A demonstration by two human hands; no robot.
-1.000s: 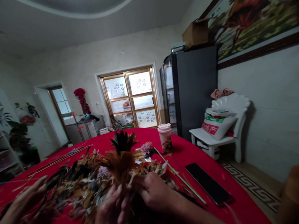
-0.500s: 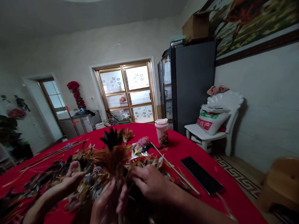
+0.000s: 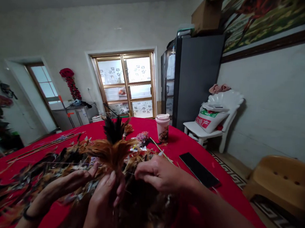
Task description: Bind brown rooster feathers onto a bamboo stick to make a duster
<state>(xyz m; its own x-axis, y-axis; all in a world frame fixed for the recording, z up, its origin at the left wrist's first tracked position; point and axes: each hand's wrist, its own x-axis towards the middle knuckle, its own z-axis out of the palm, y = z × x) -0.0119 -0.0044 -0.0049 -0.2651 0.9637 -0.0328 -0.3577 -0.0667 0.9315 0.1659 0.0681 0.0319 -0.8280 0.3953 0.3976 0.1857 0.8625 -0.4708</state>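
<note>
My left hand (image 3: 105, 192) is closed around the base of a feather bundle (image 3: 112, 153), brown plumes below and black ones on top. A thin stick seems to run down below the grip. Just to the right, my right hand (image 3: 158, 172) is pinched, with a fine thread appearing to run from its fingertips to the bundle. Another person's hand (image 3: 78, 178), with a black band at the wrist, reaches in from the left, close to the bundle. Loose feathers (image 3: 53, 170) in brown, black and grey lie beneath and around the hands.
On the red tablecloth (image 3: 229, 208) stand a lidded paper cup (image 3: 162, 128) and a black phone (image 3: 198, 169). A pink tangle of thread (image 3: 142, 136) and thin sticks (image 3: 47, 147) lie farther back. A wooden stool (image 3: 280, 180) and a white chair (image 3: 205, 131) stand to the right.
The view has tilted down and shifted a little. The other person's hand has moved right, nearer the bundle. My left hand still grips the bundle; my right hand stays pinched beside it.
</note>
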